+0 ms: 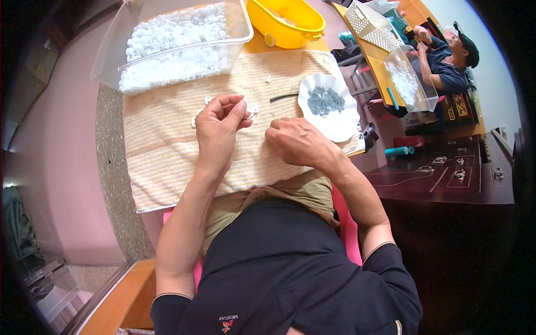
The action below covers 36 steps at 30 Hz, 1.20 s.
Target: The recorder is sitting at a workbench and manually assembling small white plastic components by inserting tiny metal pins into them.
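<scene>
My left hand (219, 125) is raised over a striped beige towel (167, 162), thumb and index finger pinched together. Small white plastic pieces (253, 109) show just beyond its fingertips; whether one is gripped is hard to tell. To the right, my right hand (300, 142) has its fingers curled in, and anything inside them is hidden. Past it, a white scalloped plate (343, 125) holds a heap of small greyish translucent parts (325, 100). A thin dark rod (284, 96) lies against the plate's left edge. One loose white bit (268, 79) rests farther up the towel.
A clear plastic bin (241, 34) full of white pieces (173, 47) stands at the far left, beside a yellow tub (290, 30). At far right, a person (446, 61) sits by another table with a clear bin (427, 92) and a white perforated basket (371, 25).
</scene>
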Tool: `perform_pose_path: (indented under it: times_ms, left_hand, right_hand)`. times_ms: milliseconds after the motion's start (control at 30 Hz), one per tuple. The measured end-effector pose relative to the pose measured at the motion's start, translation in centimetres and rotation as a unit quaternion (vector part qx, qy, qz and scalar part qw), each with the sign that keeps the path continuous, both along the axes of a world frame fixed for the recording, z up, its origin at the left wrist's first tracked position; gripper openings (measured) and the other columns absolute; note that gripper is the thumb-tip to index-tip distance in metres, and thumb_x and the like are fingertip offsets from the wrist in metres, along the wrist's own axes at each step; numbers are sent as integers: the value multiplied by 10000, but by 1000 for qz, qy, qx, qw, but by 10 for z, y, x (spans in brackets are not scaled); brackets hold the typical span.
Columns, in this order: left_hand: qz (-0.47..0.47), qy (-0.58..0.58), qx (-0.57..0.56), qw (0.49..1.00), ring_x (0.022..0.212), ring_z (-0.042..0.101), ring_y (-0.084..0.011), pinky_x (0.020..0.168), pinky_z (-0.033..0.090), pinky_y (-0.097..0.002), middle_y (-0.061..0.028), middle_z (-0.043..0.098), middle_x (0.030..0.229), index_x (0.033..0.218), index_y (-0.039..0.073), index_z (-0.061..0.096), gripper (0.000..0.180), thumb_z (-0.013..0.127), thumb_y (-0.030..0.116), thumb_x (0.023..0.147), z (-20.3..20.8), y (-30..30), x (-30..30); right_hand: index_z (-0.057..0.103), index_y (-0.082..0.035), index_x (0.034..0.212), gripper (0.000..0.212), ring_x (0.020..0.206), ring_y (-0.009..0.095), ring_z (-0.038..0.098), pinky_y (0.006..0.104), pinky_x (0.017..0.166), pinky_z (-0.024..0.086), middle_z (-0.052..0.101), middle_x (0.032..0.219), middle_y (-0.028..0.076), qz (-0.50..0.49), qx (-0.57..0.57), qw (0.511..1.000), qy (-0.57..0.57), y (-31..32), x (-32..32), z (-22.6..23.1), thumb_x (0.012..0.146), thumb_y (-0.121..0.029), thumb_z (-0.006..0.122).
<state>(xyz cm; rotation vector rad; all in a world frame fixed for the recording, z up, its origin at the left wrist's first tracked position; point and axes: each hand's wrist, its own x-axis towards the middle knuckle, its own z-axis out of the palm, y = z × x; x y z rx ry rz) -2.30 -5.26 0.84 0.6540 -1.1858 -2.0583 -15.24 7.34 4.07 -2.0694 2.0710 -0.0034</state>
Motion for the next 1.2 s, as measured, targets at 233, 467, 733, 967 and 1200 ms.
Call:
perform_pose_path:
  times_ms: [233, 467, 733, 967, 1200]
  left_hand:
    - [-13, 19, 41, 999, 741, 617, -107, 669, 558, -238, -59, 630, 831, 1039, -14, 598, 167, 632, 50, 888, 0, 1, -1]
    - [-34, 12, 84, 996, 739, 618, -110, 684, 560, -236, -57, 629, 840, 1023, -2, 599, 156, 641, 56, 884, 0, 2, 0]
    - [-53, -3, 124, 991, 747, 617, -114, 698, 559, -245, -57, 628, 850, 1018, -15, 603, 158, 646, 48, 879, -1, 5, 0]
    - [-80, -7, 138, 987, 768, 631, -123, 705, 566, -241, -59, 640, 884, 1055, -23, 609, 185, 634, 21, 877, -1, 8, 0]
    - [-135, -17, 160, 978, 826, 653, -147, 737, 569, -255, -90, 657, 943, 1092, -34, 607, 221, 628, 17, 879, 1, 10, 0]
  right_hand:
    - [620, 3, 817, 100, 871, 339, 631, 403, 778, 510, 618, 896, 181, -42, -7, 998, -49, 2, -4, -2, 737, -42, 581]
    - [654, -20, 869, 173, 795, 330, 616, 391, 713, 500, 612, 839, 129, -54, -115, 984, -128, 14, -12, -11, 707, -1, 599]
    - [589, 7, 968, 263, 832, 333, 608, 381, 723, 496, 592, 909, 143, -48, -159, 964, -206, 19, -18, -11, 716, 75, 562]
    - [594, 15, 925, 148, 794, 244, 620, 316, 693, 493, 610, 914, 129, -87, -216, 927, -296, 13, -19, -19, 787, 64, 616]
    - [616, 2, 976, 81, 812, 148, 612, 256, 715, 505, 614, 936, 85, -176, -218, 811, -513, 11, -14, -29, 897, -11, 606]
